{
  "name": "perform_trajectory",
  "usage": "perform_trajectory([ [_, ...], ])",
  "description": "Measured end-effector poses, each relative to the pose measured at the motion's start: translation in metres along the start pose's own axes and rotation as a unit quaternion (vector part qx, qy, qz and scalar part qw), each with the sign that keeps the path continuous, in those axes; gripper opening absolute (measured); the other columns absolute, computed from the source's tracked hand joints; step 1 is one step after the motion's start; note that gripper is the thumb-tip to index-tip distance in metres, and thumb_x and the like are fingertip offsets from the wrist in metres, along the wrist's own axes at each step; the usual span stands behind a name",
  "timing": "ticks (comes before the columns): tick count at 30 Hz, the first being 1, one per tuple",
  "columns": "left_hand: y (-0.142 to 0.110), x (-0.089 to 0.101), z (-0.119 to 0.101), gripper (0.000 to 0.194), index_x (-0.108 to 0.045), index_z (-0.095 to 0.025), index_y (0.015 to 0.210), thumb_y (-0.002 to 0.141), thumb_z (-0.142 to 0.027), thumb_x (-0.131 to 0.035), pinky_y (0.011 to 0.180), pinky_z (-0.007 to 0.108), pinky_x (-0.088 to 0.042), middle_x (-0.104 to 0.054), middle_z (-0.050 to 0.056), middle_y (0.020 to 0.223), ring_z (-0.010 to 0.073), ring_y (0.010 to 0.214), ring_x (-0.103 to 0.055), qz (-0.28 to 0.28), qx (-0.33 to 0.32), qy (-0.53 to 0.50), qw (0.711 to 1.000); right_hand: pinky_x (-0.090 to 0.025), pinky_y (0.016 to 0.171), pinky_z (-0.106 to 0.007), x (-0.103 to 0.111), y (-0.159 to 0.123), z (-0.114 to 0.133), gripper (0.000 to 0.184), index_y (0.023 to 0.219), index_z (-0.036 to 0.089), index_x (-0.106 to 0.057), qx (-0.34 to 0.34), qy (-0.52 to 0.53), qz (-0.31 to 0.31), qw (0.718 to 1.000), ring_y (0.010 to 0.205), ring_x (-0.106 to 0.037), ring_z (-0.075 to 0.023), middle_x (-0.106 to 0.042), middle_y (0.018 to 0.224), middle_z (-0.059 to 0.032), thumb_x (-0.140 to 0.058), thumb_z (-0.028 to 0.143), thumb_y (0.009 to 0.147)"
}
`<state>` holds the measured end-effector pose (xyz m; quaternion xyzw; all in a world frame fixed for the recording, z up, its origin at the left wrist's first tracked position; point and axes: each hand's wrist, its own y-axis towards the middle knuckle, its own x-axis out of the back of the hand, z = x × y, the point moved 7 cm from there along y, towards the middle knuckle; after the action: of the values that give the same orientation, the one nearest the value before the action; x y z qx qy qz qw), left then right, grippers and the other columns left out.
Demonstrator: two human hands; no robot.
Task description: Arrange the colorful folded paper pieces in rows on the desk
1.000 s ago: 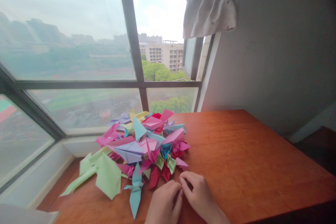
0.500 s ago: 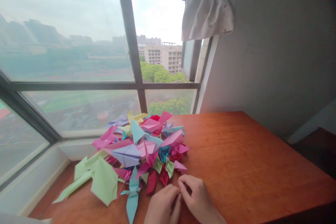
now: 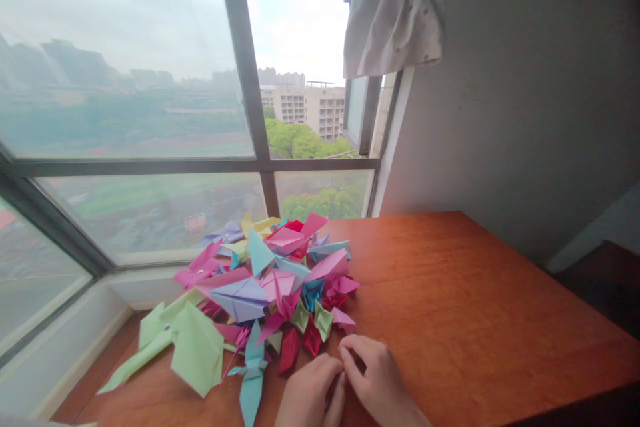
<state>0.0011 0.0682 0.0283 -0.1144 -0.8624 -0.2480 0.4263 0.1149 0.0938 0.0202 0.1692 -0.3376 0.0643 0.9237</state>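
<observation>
At the near edge of the view, my left hand (image 3: 313,388) rests low over the table with its fingers curled inward. Right beside it, my right hand (image 3: 376,379) is curled too, thumb and forefinger closed towards each other. The fingertips of both hands meet, and no object shows between them. Just beyond lie a dark red folded paper piece (image 3: 289,351), a red folded piece (image 3: 312,335) and a small green one (image 3: 323,319). To the left of my left hand is a light blue paper crane (image 3: 253,373). The undersides of both hands are hidden.
A heap of folded papers, among them a lavender folded piece (image 3: 241,298), covers the table's left part. A large pale green paper elephant (image 3: 197,350) stands at its left. The brown wooden table (image 3: 450,293) reaches to the window frame (image 3: 190,166); a curtain (image 3: 395,20) hangs above.
The view has shifted very slightly, moving the scene a little to the left. Both hands and the folded papers keep their places.
</observation>
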Motion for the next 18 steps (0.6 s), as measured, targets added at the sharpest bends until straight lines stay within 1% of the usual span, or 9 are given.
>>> perform_trajectory([
  [8,0.0007,0.0027,-0.0017,0.016,-0.06,-0.021,0.082,0.085,-0.011,-0.048,0.059,0.021,-0.048,-0.067,0.003,0.075,0.0158,0.066,-0.066,-0.008,-0.004,-0.003,1.0,-0.044,0.068,-0.023,0.0015,0.0003,0.001,0.024,0.079,0.02,-0.066,-0.001,0.002,-0.002,1.0,0.069,-0.065,-0.0155,-0.069,0.074,-0.0024,-0.047,0.022,0.093],
  [14,-0.0003,0.001,0.0,0.017,-0.061,-0.021,0.083,0.085,-0.01,-0.048,0.061,0.02,-0.049,-0.067,0.003,0.076,0.0156,0.066,-0.066,-0.008,-0.005,-0.011,1.0,-0.043,0.067,-0.022,-0.0001,0.0004,-0.0008,0.024,0.079,0.02,-0.065,-0.006,0.0,0.003,1.0,0.069,-0.064,-0.0153,-0.068,0.074,-0.0022,-0.047,0.022,0.093],
  [18,-0.0009,0.0014,-0.0001,0.017,-0.06,-0.022,0.083,0.085,-0.011,-0.048,0.061,0.02,-0.05,-0.067,0.003,0.075,0.0156,0.065,-0.066,-0.019,-0.011,-0.003,1.0,-0.043,0.066,-0.023,-0.0009,0.0006,-0.0011,0.025,0.077,0.02,-0.065,-0.008,-0.006,-0.001,1.0,0.069,-0.064,-0.0157,-0.068,0.073,-0.0025,-0.047,0.023,0.093],
])
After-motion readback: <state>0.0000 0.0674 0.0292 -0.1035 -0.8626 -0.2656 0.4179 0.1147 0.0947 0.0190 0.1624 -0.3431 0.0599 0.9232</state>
